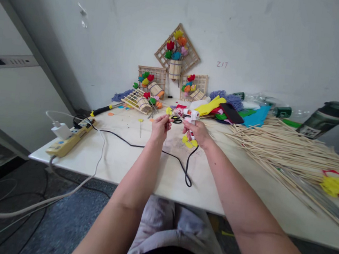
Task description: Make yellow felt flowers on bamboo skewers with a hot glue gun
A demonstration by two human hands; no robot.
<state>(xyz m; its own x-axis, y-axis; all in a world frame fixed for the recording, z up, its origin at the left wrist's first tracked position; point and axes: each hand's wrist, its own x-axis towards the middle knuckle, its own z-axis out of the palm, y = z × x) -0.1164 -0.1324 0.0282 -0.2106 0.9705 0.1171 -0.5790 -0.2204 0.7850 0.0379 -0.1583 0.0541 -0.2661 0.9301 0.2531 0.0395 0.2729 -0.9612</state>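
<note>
My left hand (159, 128) is closed round a thin stem, with a small yellow flower piece (169, 111) at its top. In my right hand (200, 133) is a white hot glue gun (195, 115), its nozzle end pointing left toward the flower. Fingers of that hand wrap its handle, and a black cord (187, 183) trails from it across the table. Black-handled scissors (176, 120) lie behind and between the hands. Yellow petal pieces (190, 142) rest just below the glue gun. Left of my left hand, another thin stem with a yellow tip (141, 120) lies flat.
Stick lattices with colourful flowers (178, 49) stand against the wall. Rightward lie a yellow felt sheet (211, 106), a dark phone-like slab (231, 113), many thin wooden sticks (278, 144) and a dark bottle (327, 119). A power strip (71, 137) sits at the left edge.
</note>
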